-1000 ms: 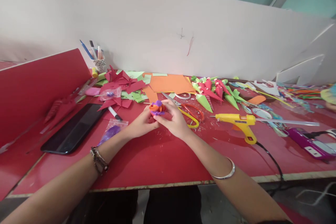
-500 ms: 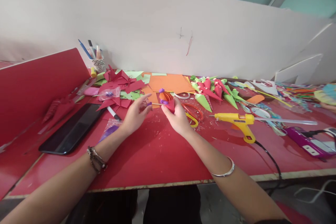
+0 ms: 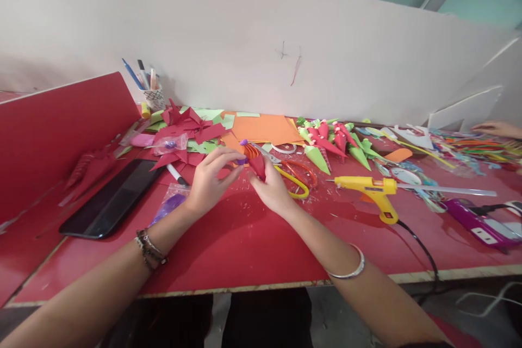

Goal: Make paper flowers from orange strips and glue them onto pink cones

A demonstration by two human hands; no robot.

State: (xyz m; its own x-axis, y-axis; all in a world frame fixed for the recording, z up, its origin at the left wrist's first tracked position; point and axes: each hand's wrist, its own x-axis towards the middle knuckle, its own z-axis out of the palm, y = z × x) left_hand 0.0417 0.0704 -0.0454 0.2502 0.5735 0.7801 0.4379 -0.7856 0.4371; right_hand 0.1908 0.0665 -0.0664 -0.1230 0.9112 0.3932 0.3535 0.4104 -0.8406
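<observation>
My right hand (image 3: 274, 189) is closed around a red folded paper figure (image 3: 256, 164), which has an orange banded part and purple bits near its top. My left hand (image 3: 209, 180) has thumb and fingers pinched on a small purple piece (image 3: 241, 161) right against the figure's left side. Fingers partly hide where the two meet. Behind my right hand lie scissors with yellow and orange handles (image 3: 302, 191). A plastic bag of purple material (image 3: 171, 202) lies beneath my left wrist.
A black phone (image 3: 112, 201) and red paper shapes (image 3: 191, 125) are at the left. To the right are finished-looking red and green paper cones (image 3: 326, 141), a yellow glue gun (image 3: 373, 190) and a purple power strip (image 3: 475, 223). Another person's hand (image 3: 499, 129) reaches in at far right.
My left hand has moved right, bringing the purple piece against the figure. The figure has shifted slightly left and tilted in my right hand. The other person's hand has moved at far right.
</observation>
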